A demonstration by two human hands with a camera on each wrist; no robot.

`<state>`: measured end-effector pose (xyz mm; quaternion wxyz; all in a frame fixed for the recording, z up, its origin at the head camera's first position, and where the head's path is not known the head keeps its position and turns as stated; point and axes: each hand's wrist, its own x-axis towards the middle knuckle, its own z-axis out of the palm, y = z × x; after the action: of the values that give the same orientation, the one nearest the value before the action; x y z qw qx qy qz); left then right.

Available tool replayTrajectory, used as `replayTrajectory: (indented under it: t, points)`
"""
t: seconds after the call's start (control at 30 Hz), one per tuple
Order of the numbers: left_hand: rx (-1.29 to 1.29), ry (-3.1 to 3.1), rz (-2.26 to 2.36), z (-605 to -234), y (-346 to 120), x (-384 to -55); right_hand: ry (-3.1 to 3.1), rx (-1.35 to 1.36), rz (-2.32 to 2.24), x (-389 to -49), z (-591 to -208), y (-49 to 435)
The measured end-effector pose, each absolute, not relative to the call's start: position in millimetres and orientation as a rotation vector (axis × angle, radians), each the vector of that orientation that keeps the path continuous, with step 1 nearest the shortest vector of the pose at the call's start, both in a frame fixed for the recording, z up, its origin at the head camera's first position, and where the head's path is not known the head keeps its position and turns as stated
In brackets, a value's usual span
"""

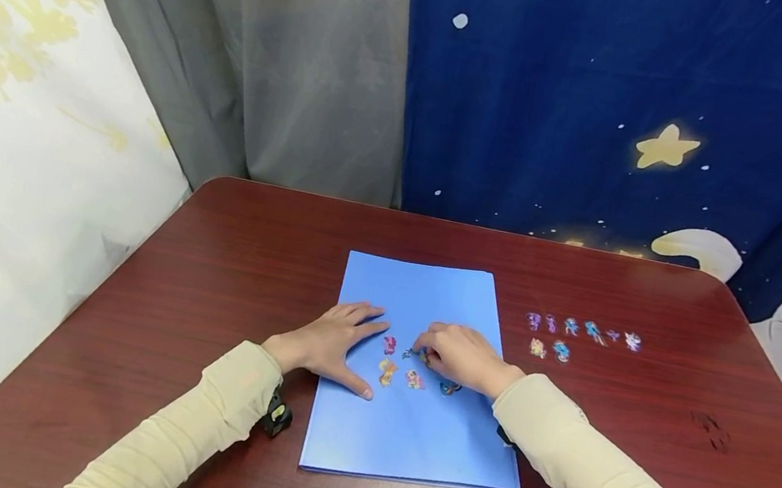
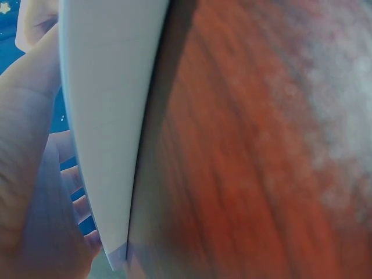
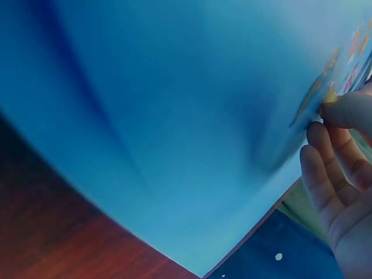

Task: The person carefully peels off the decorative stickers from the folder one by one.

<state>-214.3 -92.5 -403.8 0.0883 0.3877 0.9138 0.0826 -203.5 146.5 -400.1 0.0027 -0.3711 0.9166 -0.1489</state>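
A blue folder [image 1: 407, 440] lies on the table, with its pale side edge showing in the left wrist view. My left hand [image 1: 334, 341] rests on its left side, fingers spread. On the folder's middle are small cartoon pony stickers: a pink one [image 1: 389, 345], an orange one [image 1: 387, 372], a pink-and-yellow one [image 1: 414, 379], a blue one [image 1: 449, 388] and a small grey-blue one [image 1: 407, 354]. Thumb and finger of my right hand [image 1: 461, 357] pinch a small yellow sticker [image 3: 331, 94] at the folder's surface. The fingers partly hide it.
Right of the folder, on the dark red wooden table [image 1: 267, 259], several more stickers lie in two rows, among them a purple one [image 1: 534, 321] and a blue one [image 1: 560, 351]. A dark mark [image 1: 710, 430] shows farther right. Curtains [image 1: 328, 57] hang behind the table.
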Motion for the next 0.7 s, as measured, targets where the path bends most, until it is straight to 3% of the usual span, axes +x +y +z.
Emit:
replayTrajectory:
  t: [0.5, 0.7]
  points:
    - [1.154, 2.722, 0.259, -404.5, -92.9, -213.7, 2.945, -1.270, -0.435, -202.6, -404.5, 153.9]
    - [1.148, 2.717, 0.265, -405.2, -93.2, -214.1, 2.960, -1.459, -0.251, -201.9, -405.3, 152.8]
